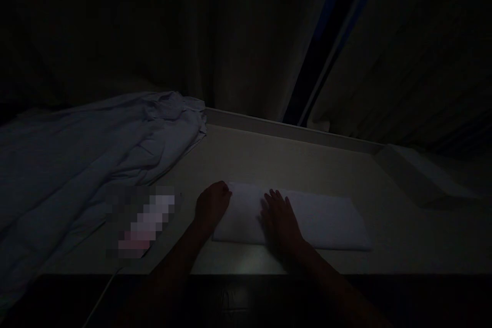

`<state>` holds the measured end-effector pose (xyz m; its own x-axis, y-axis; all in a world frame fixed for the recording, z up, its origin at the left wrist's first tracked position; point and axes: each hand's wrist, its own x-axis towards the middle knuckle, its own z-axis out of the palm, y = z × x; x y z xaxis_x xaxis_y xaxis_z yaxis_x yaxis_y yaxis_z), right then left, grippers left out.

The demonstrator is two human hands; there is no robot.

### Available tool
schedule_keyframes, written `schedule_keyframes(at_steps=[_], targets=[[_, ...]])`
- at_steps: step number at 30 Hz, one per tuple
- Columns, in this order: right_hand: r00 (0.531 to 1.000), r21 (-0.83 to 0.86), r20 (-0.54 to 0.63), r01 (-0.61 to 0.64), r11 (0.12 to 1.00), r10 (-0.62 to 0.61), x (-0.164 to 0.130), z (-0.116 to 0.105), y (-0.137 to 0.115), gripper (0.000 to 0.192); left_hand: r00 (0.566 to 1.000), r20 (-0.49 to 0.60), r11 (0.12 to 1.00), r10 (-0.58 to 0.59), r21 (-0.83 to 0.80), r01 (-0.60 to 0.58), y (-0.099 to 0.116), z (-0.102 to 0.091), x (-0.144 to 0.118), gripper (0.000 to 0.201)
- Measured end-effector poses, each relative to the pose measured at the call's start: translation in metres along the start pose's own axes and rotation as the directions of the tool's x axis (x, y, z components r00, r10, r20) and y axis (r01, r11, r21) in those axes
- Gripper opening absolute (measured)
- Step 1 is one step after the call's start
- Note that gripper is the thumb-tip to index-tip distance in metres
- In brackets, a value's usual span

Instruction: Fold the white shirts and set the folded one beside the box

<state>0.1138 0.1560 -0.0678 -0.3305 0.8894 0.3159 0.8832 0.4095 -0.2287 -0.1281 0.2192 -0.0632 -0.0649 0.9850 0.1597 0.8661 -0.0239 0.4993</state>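
A folded white cloth (330,221) lies flat on the pale tabletop in front of me, its long side running left to right. At its far left corner is my left hand (211,207), fingers curled together and pinching the edge. My right hand (282,220) rests over the middle of the cloth with its fingers stretched out and slightly spread. Dim light hides the finer detail of the fingertips and of the cloth's layers.
A rumpled heap of pale fabric (126,136) covers the table's left side. Near it lies a blurred-out flat object (148,225), with a white cable (102,294) below. A pale box-like block (423,174) stands right. Dark curtains (246,36) hang behind.
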Motion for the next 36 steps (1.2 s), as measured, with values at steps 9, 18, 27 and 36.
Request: schedule_keyframes(at_steps=[9, 18, 27, 36], targets=[[0.927, -0.284, -0.031, -0.367, 0.886, 0.374, -0.117, -0.054, 0.175, 0.057, 0.727, 0.109, 0.733, 0.678, -0.031, -0.679, 0.111, 0.034, -0.071, 0.063], [0.861, -0.236, -0.007, -0.496, 0.836, 0.509, -0.125, -0.066, 0.212, 0.063, 0.801, 0.214, 0.817, 0.56, 0.023, -0.577, 0.085, 0.067, -0.064, 0.072], [0.883, -0.28, 0.029, -0.443, 0.852, 0.469, -0.13, -0.068, 0.207, 0.055, 0.984, -0.048, 0.963, 0.172, 0.218, -0.158, 0.029, 0.014, -0.01, 0.06], [0.888, -0.297, 0.027, -0.432, 0.852, 0.459, -0.128, -0.068, 0.206, 0.054, 0.996, -0.084, 0.973, -0.014, -0.23, -0.006, 0.011, 0.019, 0.017, 0.045]])
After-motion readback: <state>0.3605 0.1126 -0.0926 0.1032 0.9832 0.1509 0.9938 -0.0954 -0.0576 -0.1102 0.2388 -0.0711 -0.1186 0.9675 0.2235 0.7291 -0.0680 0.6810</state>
